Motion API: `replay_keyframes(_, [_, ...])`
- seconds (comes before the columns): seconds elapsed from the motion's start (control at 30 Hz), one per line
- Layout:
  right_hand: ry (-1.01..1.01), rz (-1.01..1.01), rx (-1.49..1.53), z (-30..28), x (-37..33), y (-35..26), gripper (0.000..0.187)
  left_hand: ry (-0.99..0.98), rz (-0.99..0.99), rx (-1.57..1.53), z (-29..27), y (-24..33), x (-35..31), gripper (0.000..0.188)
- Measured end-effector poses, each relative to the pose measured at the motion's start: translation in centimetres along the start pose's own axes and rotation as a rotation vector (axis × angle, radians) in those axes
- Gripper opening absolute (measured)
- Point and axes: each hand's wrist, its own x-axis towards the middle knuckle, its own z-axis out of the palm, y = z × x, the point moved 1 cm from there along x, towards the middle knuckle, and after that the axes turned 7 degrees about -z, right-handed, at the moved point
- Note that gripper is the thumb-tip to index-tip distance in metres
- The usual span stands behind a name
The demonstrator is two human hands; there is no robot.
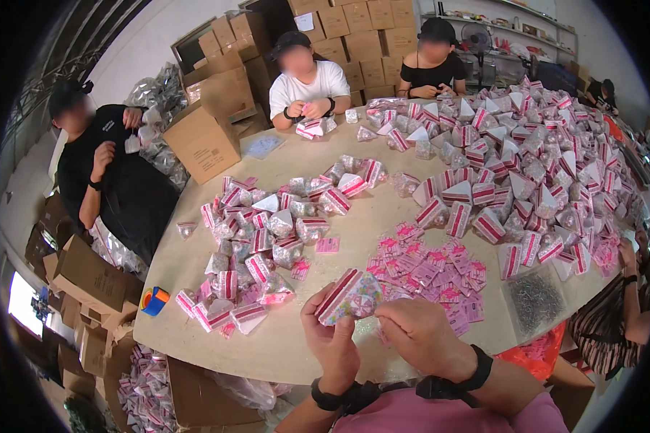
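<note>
Over the near edge of the table, my left hand holds a cake-slice-shaped piece, striped pink, white and dark red on one side, with a clear, colour-dotted wrapping on the side facing up. The fingers lie behind it and the thumb in front. My right hand is closed at the piece's right corner; whatever its fingertips pinch is hidden. Just beyond lies a heap of small pink printed cards. To the left, a pile of similar wrapped cake-slice pieces has a few pink cards among it.
A large pile of wrapped pieces covers the right and far side of the pale table. At right sits a clear bag of small metal bits; at left, a blue-and-orange tape roll. Several people work around the table. Cardboard boxes stand beyond.
</note>
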Motion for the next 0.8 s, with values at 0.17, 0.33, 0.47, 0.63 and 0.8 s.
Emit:
replay_keyframes(0.17, [0.010, -0.022, -0.033, -0.3, 0.0, 0.1, 0.013, -0.001, 0.042, 0.037, 0.6, 0.2, -0.2, 0.055])
replay_keyframes(0.33, [0.014, -0.033, -0.080, -0.4, -0.2, 0.4, 0.012, 0.011, 0.082, 0.068, 1.0, 0.2, -0.2, 0.061])
replay_keyframes(0.47, [0.016, -0.033, -0.096, -0.5, -0.3, 0.6, 0.010, 0.015, 0.113, 0.105, 1.2, 0.2, -0.3, 0.064])
replay_keyframes(0.63, [0.003, -0.059, -0.146, -0.4, -0.5, 1.0, 0.009, -0.003, 0.136, 0.154, 1.3, 0.3, -0.3, 0.066])
replay_keyframes(0.8, [-0.030, -0.075, -0.219, -0.5, -0.5, 0.7, 0.009, -0.033, 0.220, 0.245, 0.4, -0.3, -0.4, 0.069])
